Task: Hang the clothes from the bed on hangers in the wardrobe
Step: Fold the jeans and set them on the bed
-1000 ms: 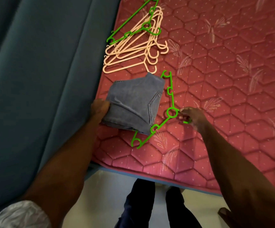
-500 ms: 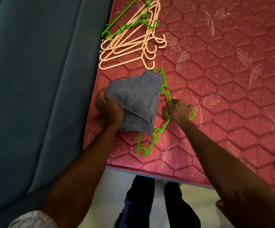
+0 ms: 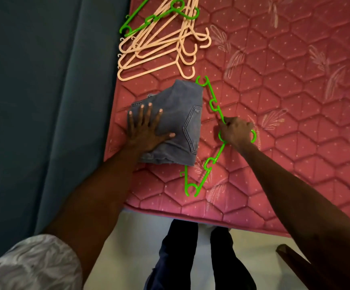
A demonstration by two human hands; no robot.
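Near the bed's left edge, at about 10 o'clock from the frame's centre, lie folded blue jeans (image 3: pixel 176 122) on a red quilted mattress (image 3: pixel 284 80). The left hand (image 3: pixel 146 130) lies flat on the denim with its fingers spread, pressing rather than gripping. Just beside the jeans, toward 3 o'clock, a green hanger (image 3: pixel 211 99) lies on the mattress, its frame running from 12 o'clock down to 6 o'clock. The right hand (image 3: pixel 235 132) is curled around the middle of that hanger, near its hook.

Judging by this, the step in hand is threading the jeans onto the green hanger. The next move would call for lifting hanger and denim together while the flat hand keeps the fold from opening.

At 12 o'clock, well apart from the hands, sits a pile of peach hangers (image 3: pixel 159 49) with a second green hanger (image 3: pixel 149 19) on top; the pile is cut off by the upper frame edge. No wardrobe is in view. Whether the hanger's lower bar passes under or through the jeans cannot be told. Dark shapes at the right edge are too blurred to name.
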